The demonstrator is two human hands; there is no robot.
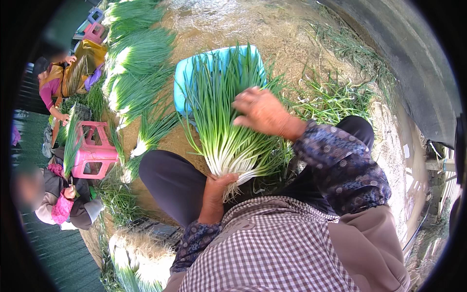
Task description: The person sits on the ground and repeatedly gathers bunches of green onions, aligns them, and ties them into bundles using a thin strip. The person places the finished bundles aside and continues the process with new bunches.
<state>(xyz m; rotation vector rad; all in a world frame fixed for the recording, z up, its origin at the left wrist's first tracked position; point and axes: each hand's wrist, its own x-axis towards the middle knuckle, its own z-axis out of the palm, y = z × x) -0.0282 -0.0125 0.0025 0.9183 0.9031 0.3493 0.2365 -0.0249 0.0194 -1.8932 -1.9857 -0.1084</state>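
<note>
A large fanned bunch of green onions (222,135) lies across my lap, white stems and roots towards me. My left hand (219,186) grips it at the white base, just above the hairy roots. Over the right side of the green leaves is my right hand (257,111), slightly blurred, with its fingers apart. Whether its fingertips touch the leaves I cannot tell. Beneath the leaf tips stands a light blue plastic stool (181,87), partly hidden by the greens.
Sorted bunches of green onions (136,54) line the ground at left. Loose leaf trimmings (332,98) lie at right. Two people sit at far left near a pink plastic stool (95,160). More rooted onions (142,255) lie beside a dark crate (157,230) at lower left.
</note>
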